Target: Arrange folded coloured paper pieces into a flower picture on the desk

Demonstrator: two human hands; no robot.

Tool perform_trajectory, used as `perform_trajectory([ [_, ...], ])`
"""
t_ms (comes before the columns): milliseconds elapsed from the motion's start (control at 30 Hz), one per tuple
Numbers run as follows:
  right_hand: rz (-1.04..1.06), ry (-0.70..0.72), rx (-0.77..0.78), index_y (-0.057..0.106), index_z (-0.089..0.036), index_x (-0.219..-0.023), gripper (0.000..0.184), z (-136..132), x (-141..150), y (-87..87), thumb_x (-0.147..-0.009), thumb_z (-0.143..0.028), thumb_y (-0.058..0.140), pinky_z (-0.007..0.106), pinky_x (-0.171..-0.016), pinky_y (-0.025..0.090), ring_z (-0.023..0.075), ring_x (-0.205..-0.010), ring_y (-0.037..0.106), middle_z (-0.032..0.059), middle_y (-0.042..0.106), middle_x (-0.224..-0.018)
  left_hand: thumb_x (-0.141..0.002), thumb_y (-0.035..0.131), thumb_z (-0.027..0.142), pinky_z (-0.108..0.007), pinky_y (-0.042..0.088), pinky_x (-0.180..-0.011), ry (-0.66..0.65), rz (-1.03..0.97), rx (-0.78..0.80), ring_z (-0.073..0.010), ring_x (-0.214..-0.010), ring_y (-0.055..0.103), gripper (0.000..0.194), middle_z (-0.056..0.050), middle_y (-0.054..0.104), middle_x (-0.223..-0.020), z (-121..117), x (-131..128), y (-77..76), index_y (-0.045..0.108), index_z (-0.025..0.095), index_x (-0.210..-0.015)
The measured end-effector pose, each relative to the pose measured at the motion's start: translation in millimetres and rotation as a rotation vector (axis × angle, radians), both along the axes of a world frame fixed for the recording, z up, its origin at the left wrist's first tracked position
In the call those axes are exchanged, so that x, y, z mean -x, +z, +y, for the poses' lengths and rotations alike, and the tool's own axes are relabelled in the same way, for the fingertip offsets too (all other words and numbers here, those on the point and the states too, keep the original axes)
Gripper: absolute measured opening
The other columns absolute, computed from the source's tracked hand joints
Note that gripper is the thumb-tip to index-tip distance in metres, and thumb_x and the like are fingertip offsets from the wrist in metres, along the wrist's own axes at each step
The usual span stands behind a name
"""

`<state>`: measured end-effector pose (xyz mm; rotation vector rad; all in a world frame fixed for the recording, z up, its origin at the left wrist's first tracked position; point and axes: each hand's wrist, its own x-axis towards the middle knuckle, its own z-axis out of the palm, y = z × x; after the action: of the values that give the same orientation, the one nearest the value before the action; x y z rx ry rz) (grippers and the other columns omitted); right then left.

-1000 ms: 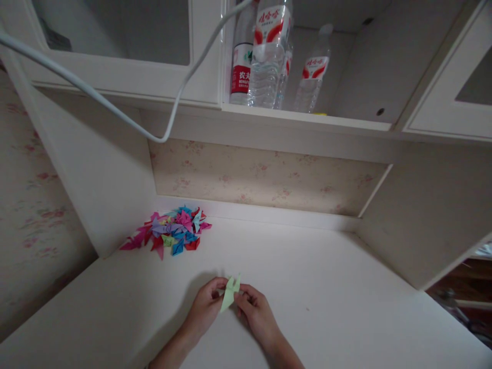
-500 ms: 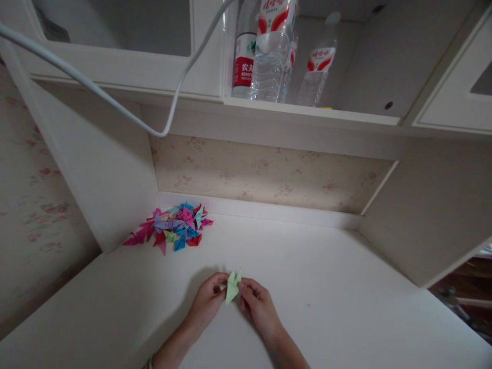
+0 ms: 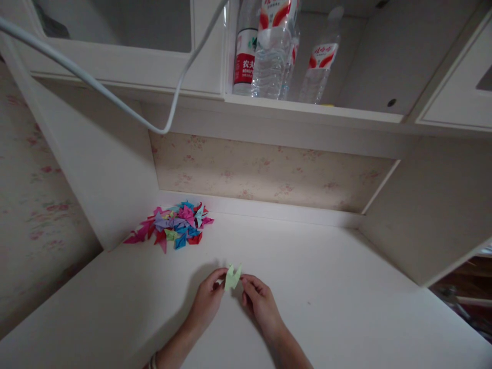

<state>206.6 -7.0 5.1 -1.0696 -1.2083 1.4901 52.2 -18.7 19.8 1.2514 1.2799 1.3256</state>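
A light green origami crane (image 3: 232,278) is held up between my two hands, above the white desk (image 3: 326,287). My left hand (image 3: 209,297) pinches its left side between thumb and fingers. On the other side, my right hand (image 3: 259,300) has thumb and forefinger closed at the crane's right edge. Two narrow points of the folded paper stick up at the top. The fingertips behind the paper are partly hidden.
A pile of colourful folded paper cranes (image 3: 180,225) lies at the desk's back left. Plastic bottles (image 3: 271,61) stand on the shelf above. A white cable (image 3: 126,110) hangs across the upper left.
The crane has tilted between my fingers, so its long lower point no longer shows. Both hands have shifted slightly; the pile stays as it was.
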Motion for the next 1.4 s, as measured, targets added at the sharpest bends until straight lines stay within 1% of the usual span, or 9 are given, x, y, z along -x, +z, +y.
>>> perform_trajectory([
  [133,0.058,-0.051,0.019,0.067,-0.013,-0.089,0.047,-1,0,2.9,-0.074,-0.058,0.064,0.019,-0.038,0.02,0.006,-0.038,0.032,-0.0058,0.047,-0.045,-0.074,0.058,0.021,-0.027,0.046,-0.076,-0.054,-0.024,-0.03,-0.0218,-0.089,0.063,0.028,-0.007,0.071,-0.099,1,-1,-1.3,0.069,0.018,-0.1],
  [233,0.109,-0.119,0.039,0.067,-0.014,-0.086,0.05,0,0,6.6,-0.071,-0.061,0.065,0.02,-0.037,0.019,0.0066,-0.037,0.031,-0.0062,0.044,-0.043,-0.073,0.061,0.02,-0.026,0.045,-0.072,-0.073,-0.06,0.001,-0.0203,-0.084,0.064,0.031,-0.007,0.071,-0.097,2,-1,-3.1,0.064,0.018,-0.103],
  [367,0.185,-0.183,0.085,0.067,-0.015,-0.092,0.053,-2,0,10.5,-0.068,-0.062,0.068,0.02,-0.037,0.018,0.0067,-0.037,0.03,-0.0065,0.043,-0.043,-0.073,0.063,0.023,-0.026,0.044,-0.069,-0.09,-0.065,0.023,-0.0183,-0.076,0.063,0.029,-0.008,0.071,-0.095,1,-1,-2.7,0.061,0.017,-0.102],
  [567,0.214,-0.152,0.047,0.066,-0.013,-0.101,0.051,-6,-3,9.1,-0.075,-0.057,0.065,0.02,-0.039,0.017,0.0065,-0.041,0.03,-0.0056,0.044,-0.046,-0.073,0.067,0.03,-0.026,0.044,-0.069,-0.133,-0.114,0.036,-0.0211,-0.086,0.065,0.033,-0.01,0.071,-0.098,-3,-2,1.3,0.06,0.017,-0.103],
  [800,0.184,-0.151,0.033,0.068,-0.013,-0.092,0.048,-7,-1,7.2,-0.075,-0.058,0.066,0.02,-0.04,0.018,0.0066,-0.043,0.032,-0.0047,0.044,-0.048,-0.074,0.067,0.032,-0.023,0.039,-0.06,-0.133,-0.068,0.026,-0.0158,-0.069,0.061,0.035,-0.008,0.072,-0.092,0,0,-7.1,0.06,0.016,-0.105],
  [900,0.186,-0.157,0.021,0.068,-0.013,-0.093,0.047,-8,-1,6.2,-0.076,-0.057,0.065,0.02,-0.04,0.018,0.0059,-0.042,0.031,-0.0052,0.043,-0.047,-0.075,0.065,0.028,-0.023,0.04,-0.061,-0.13,-0.074,0.015,-0.0164,-0.071,0.062,0.034,-0.007,0.071,-0.093,0,2,-10.2,0.06,0.017,-0.107],
  [1000,0.201,-0.154,0.001,0.067,-0.014,-0.093,0.046,-9,-3,6.8,-0.078,-0.057,0.063,0.019,-0.04,0.019,0.0058,-0.041,0.031,-0.0053,0.044,-0.046,-0.072,0.064,0.024,-0.024,0.042,-0.064,-0.137,-0.064,0.018,-0.0182,-0.076,0.063,0.034,-0.006,0.071,-0.093,-3,3,-6.4,0.063,0.018,-0.106],
  [1200,0.143,-0.137,-0.022,0.067,-0.013,-0.09,0.042,-12,-4,8.5,-0.078,-0.053,0.065,0.019,-0.041,0.02,0.0057,-0.044,0.033,-0.0049,0.046,-0.049,-0.069,0.062,0.022,-0.025,0.044,-0.064,-0.101,-0.039,0.028,-0.0201,-0.078,0.063,0.029,-0.002,0.069,-0.077,-6,1,5.3,0.067,0.017,-0.098],
  [1400,0.118,-0.136,-0.013,0.067,-0.014,-0.089,0.041,-12,-3,9.9,-0.077,-0.052,0.066,0.019,-0.041,0.018,0.0053,-0.043,0.031,-0.0057,0.043,-0.048,-0.068,0.062,0.02,-0.025,0.045,-0.066,-0.065,-0.052,-0.008,-0.0205,-0.081,0.063,0.026,-0.006,0.071,-0.092,-5,3,4.8,0.067,0.017,-0.093],
])
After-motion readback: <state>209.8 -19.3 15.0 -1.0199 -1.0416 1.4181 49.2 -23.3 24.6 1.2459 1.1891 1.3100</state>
